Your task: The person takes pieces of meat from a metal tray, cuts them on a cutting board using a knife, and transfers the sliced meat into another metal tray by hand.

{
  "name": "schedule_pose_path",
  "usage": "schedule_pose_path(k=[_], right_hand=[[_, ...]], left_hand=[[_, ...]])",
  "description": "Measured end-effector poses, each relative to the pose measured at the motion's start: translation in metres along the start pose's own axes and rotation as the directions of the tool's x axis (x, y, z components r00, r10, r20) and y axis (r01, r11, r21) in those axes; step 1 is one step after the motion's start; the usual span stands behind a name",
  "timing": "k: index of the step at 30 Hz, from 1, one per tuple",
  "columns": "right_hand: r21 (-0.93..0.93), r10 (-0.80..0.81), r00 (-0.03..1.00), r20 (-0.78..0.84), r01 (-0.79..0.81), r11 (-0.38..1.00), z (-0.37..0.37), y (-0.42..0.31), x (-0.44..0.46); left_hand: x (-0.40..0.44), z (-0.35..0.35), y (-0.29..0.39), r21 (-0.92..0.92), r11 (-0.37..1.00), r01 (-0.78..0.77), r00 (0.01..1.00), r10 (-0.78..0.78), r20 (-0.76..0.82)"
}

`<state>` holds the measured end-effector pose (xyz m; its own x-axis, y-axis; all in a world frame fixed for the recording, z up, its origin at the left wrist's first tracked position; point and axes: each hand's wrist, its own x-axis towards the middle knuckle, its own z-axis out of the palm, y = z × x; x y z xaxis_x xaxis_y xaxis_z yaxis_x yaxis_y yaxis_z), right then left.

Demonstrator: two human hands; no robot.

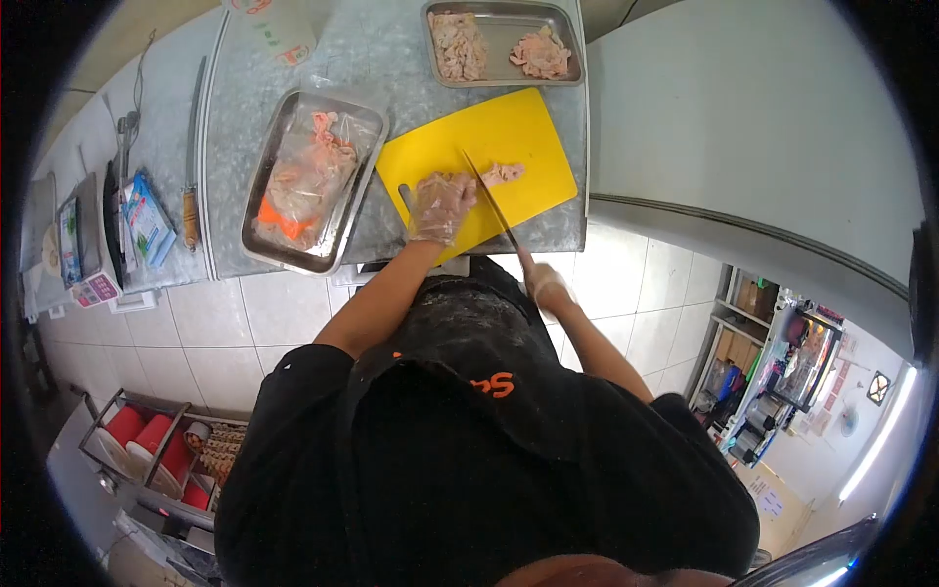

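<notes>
A yellow cutting board (523,127) lies at an angle near the counter's front edge. My left hand (442,207), in a clear plastic glove, rests on the board with its fingers curled; whatever lies beneath them is hidden. Gloved as well, my right hand (550,286) grips a long knife (494,203) by its handle. The blade reaches across the board, just right of my left fingertips. Against the blade's right side is a small strip of pale raw meat (505,174).
A metal tray (337,240) with bagged raw meat (308,181) stands left of the board. Behind the board, another tray (502,70) holds two piles of meat pieces (541,54). A wooden-handled tool (190,217) lies further left. To the right is a large pale surface (743,108).
</notes>
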<state>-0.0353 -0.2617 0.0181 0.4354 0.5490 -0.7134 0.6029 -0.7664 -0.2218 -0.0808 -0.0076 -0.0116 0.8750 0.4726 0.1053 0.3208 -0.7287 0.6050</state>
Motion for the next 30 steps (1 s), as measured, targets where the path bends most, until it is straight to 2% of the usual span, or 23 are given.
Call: schedule_pose_path(k=[2, 3, 4, 6, 7, 8, 9, 10, 11, 12, 14, 15, 16, 18, 20, 21, 23, 24, 26, 27, 28, 29, 30], right_hand=[[0.123, -0.11, 0.972, -0.209, 0.138, 0.983, -0.007, 0.002, 0.034], [0.36, 0.078, 0.993, -0.088, -0.041, 0.932, -0.031, -0.011, 0.031], [0.547, 0.262, 0.964, 0.037, -0.239, 0.802, -0.056, -0.025, 0.028], [0.692, 0.214, 0.95, -0.225, 0.001, 0.722, -0.076, -0.023, 0.022], [0.334, 0.166, 0.936, -0.31, -0.056, 0.941, -0.094, -0.019, 0.025], [0.341, 0.164, 0.938, -0.305, -0.053, 0.939, -0.098, -0.014, 0.036], [0.354, 0.187, 0.902, -0.388, -0.041, 0.934, -0.102, -0.009, 0.051], [0.365, 0.209, 0.858, -0.47, -0.027, 0.931, -0.106, -0.004, 0.064], [0.37, 0.204, 0.856, -0.475, -0.016, 0.929, -0.109, -0.005, 0.079], [0.309, 0.163, 0.839, -0.519, 0.006, 0.951, -0.112, -0.01, 0.096], [0.243, 0.111, 0.814, -0.57, 0.038, 0.969, -0.109, -0.011, 0.121], [0.158, -0.035, 0.833, -0.553, 0.146, 0.977, -0.102, -0.007, 0.132], [0.073, -0.181, 0.833, -0.523, 0.255, 0.964, -0.095, -0.003, 0.143], [0.074, -0.171, 0.831, -0.529, 0.246, 0.967, -0.098, -0.004, 0.148], [0.207, -0.027, 0.852, -0.523, 0.157, 0.966, -0.115, 0.0, 0.156], [0.266, -0.001, 0.856, -0.517, 0.162, 0.95, -0.138, 0.002, 0.155], [0.362, 0.091, 0.847, -0.525, 0.126, 0.924, -0.2, -0.002, 0.138], [0.399, 0.156, 0.827, -0.54, 0.089, 0.913, -0.224, -0.003, 0.136], [0.301, 0.12, 0.811, -0.573, 0.072, 0.951, -0.249, 0.031, 0.182], [0.332, 0.134, 0.76, -0.635, 0.112, 0.937, -0.263, 0.032, 0.183], [0.358, 0.141, 0.71, -0.689, 0.164, 0.919, -0.278, 0.031, 0.186], [0.273, 0.053, 0.735, -0.676, 0.183, 0.944, -0.281, 0.05, 0.205], [0.186, -0.035, 0.753, -0.657, 0.207, 0.96, -0.284, 0.064, 0.226]], left_hand=[[0.001, -0.008, 0.006, -0.009, 0.999, 0.042, 0.998, -0.042, 0.037], [0.005, -0.008, 0.003, 0.001, 1.0, 0.028, 0.999, -0.028, 0.031], [0.007, -0.005, 0.0, -0.065, 0.994, 0.084, 0.996, -0.086, -0.031], [0.011, -0.005, 0.001, -0.132, 0.98, 0.145, 0.984, -0.158, -0.089], [0.011, -0.008, 0.003, -0.159, 0.982, 0.1, 0.988, -0.116, -0.098], [0.011, -0.01, 0.005, -0.184, 0.982, 0.051, 0.992, -0.071, -0.106], [0.014, -0.006, 0.012, -0.176, 0.983, 0.05, 0.992, -0.069, -0.104], [0.02, 0.0, 0.024, -0.168, 0.986, 0.011, 0.998, -0.021, -0.056], [0.026, 0.004, 0.031, -0.161, 0.987, -0.029, 1.0, 0.028, -0.012], [0.029, 0.009, 0.03, -0.15, 0.988, -0.036, 0.999, 0.034, -0.019], [0.035, 0.022, 0.028, -0.069, 0.987, -0.145, 0.976, 0.154, 0.153], [0.04, 0.03, 0.023, -0.059, 0.987, -0.148, 0.978, 0.155, 0.143], [0.046, 0.037, 0.018, -0.091, 0.989, -0.115, 0.97, 0.131, 0.203], [0.062, 0.028, 0.026, -0.112, 0.991, -0.077, 0.96, 0.104, 0.26], [0.086, 0.018, 0.039, -0.208, 0.916, 0.343, 0.887, -0.243, 0.392], [0.1, 0.017, 0.043, -0.202, 0.917, 0.345, 0.89, -0.251, 0.38], [0.136, 0.021, 0.046, -0.332, 0.924, 0.189, 0.981, -0.164, 0.101], [0.158, 0.015, 0.051, -0.335, 0.935, 0.112, 0.99, -0.075, 0.121], [0.203, -0.005, 0.07, -0.377, 0.923, -0.074, 0.978, 0.141, 0.153], [0.222, -0.009, 0.077, -0.411, 0.894, -0.176, 0.953, 0.259, 0.157], [0.24, 0.013, 0.068, -0.273, 0.953, -0.13, 0.959, 0.19, 0.208], [0.251, 0.038, 0.053, -0.128, 0.989, -0.075, 0.962, 0.106, 0.252], [0.257, 0.051, 0.044, -0.074, 0.988, -0.137, 0.971, 0.148, 0.189]])
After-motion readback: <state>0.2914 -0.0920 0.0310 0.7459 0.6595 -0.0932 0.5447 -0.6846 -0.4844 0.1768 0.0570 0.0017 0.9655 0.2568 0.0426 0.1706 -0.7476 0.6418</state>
